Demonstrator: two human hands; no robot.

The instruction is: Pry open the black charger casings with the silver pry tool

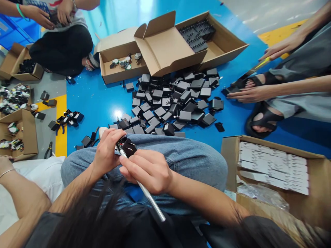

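My left hand [107,151] is closed around a small black plastic case [128,148], held above my lap. The case stands opened, and a bit of red shows inside it. My right hand [150,172] grips a long, slim silver metal tool [154,205]. The far tip of this tool reaches into or against the case; my fingers partly cover that spot. Its near end points back toward my body. Beyond my knees lies a large heap of dark grey box-shaped cases [160,112] on the blue floor.
Behind the heap stand open cartons, one with loose electronic parts [125,62], another with stacked black pieces [198,34]. A carton of white pieces [274,165] is at right. One person's hand [244,94] works at right; another person [64,41] sits far left. Pliers [48,150] lie left.
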